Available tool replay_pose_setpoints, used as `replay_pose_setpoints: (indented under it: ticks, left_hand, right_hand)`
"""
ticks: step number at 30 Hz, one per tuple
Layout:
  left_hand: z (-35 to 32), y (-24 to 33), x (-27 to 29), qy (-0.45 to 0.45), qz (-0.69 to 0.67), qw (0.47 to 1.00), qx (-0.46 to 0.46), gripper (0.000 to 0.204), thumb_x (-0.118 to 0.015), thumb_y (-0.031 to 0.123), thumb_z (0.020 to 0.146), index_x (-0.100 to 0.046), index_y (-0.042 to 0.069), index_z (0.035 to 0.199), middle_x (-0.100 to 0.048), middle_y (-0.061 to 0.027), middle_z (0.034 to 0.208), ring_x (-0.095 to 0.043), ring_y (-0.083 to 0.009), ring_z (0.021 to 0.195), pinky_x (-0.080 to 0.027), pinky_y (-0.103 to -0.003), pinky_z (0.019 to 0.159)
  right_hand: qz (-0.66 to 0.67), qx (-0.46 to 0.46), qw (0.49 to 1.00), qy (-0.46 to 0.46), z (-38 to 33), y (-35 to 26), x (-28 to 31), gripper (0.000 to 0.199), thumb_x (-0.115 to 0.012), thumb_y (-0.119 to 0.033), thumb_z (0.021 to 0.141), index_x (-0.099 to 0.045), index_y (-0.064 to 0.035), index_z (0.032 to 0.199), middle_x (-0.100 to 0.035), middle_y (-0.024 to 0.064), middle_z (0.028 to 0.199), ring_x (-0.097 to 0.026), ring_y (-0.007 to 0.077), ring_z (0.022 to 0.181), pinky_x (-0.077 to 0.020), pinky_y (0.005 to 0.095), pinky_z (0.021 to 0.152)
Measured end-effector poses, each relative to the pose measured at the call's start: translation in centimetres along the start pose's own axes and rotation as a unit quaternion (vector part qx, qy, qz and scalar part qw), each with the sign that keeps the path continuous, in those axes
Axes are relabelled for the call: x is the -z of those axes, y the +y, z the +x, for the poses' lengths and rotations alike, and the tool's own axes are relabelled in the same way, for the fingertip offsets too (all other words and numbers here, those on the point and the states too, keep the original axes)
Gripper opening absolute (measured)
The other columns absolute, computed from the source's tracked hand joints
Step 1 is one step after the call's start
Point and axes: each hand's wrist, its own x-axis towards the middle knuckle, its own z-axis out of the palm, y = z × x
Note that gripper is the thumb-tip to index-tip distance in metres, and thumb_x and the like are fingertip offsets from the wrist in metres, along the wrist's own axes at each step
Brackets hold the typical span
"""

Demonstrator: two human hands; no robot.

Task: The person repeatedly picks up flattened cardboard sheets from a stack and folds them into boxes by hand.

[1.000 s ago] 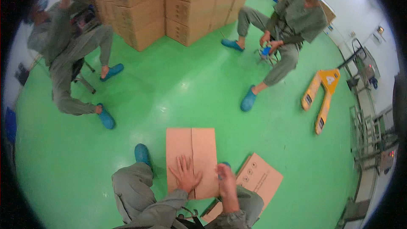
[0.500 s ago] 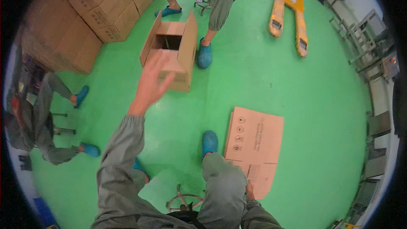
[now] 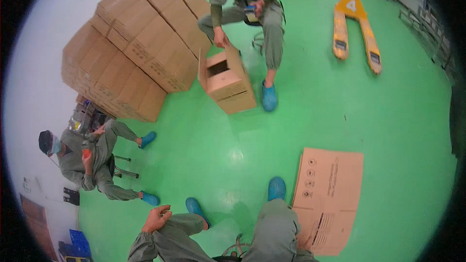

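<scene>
Head view shows my left hand (image 3: pixel 156 217) open and empty over my knee, my right hand probably resting on the flattened carton (image 3: pixel 328 191) beside it on the floor; next I'd lift that carton.

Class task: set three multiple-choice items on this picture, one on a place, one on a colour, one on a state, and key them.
1. Where does the flat carton lie?
A. on the floor by the person's right foot
B. on the box stack
C. on the pallet jack

2. What colour is the pallet jack?
A. blue
B. yellow
C. red

3. How is the left hand?
A. gripping a box
B. holding tape
C. empty, over the left knee

Key: 1 A, the carton is flat on the green floor beside the right shoe; 2 B, its forks are yellow; 3 C, the fingers are loose with nothing in them.
</scene>
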Motion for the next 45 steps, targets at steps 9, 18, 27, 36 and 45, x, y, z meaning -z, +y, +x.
replay_pose_setpoints:
  ticks: [9,18,27,36,45]
  left_hand:
    - [0.6,3.5,1.2,-0.006,-0.034,0.997,-0.068,0.049,-0.066,0.03,0.094,-0.06,-0.004,0.129,-0.066,-0.0192,0.126,-0.067,-0.029,0.108,-0.054,-0.039,0.091]
    - [0.5,6.7,-1.7,-0.092,-0.193,0.964,-0.16,0.049,-0.06,0.029,0.1,-0.054,-0.003,0.136,-0.062,-0.0168,0.131,-0.061,-0.0265,0.119,-0.049,-0.039,0.1]
    - [10.4,12.0,-6.4,-0.178,-0.49,0.852,-0.049,0.083,-0.055,0.054,0.098,-0.022,0.005,0.155,-0.042,-0.0202,0.15,-0.047,-0.0311,0.134,-0.043,-0.046,0.106]
    - [14.9,9.6,-15.2,0.047,-0.287,0.956,-0.037,0.087,-0.051,0.061,0.094,-0.032,-0.004,0.148,-0.055,-0.0295,0.135,-0.053,-0.0454,0.124,-0.045,-0.048,0.101]
    - [13.1,12.7,-15.8,0.135,-0.316,0.939,-0.019,0.084,-0.055,0.058,0.092,-0.037,-0.003,0.147,-0.062,-0.0304,0.123,-0.06,-0.0462,0.114,-0.048,-0.049,0.098]
  right_hand:
    - [0.054,0.192,0.967,-0.16,-7.7,-8.6,-8.2,0.049,-0.055,-0.044,0.099,-0.056,-0.0046,0.127,-0.062,0.0073,0.109,-0.056,0.0162,0.094,-0.0439,0.0362,0.078]
    - [-0.133,0.436,0.835,-0.31,-32.2,-19.4,-22.5,0.038,-0.063,-0.024,0.091,-0.062,0.002,0.118,-0.066,0.0137,0.108,-0.067,0.022,0.092,-0.0556,0.037,0.074]
    - [-0.619,0.646,0.438,-0.087,-29.3,5.4,-24.1,0.042,-0.063,-0.036,0.087,-0.067,0.0047,0.099,-0.069,0.0242,0.08,-0.066,0.0461,0.074,-0.0532,0.053,0.07]
    - [-0.803,0.303,0.358,-0.367,-20.2,9.5,-20.5,0.053,-0.043,-0.036,0.1,-0.043,-0.0089,0.145,-0.061,0.0219,0.129,-0.061,0.0385,0.114,-0.0483,0.0463,0.096]
    - [-0.627,0.432,0.543,-0.354,-29.8,9.9,-26.9,0.091,-0.064,-0.063,0.087,-0.038,-0.0009,0.148,-0.049,0.0233,0.143,-0.049,0.0379,0.131,-0.0411,0.047,0.106]
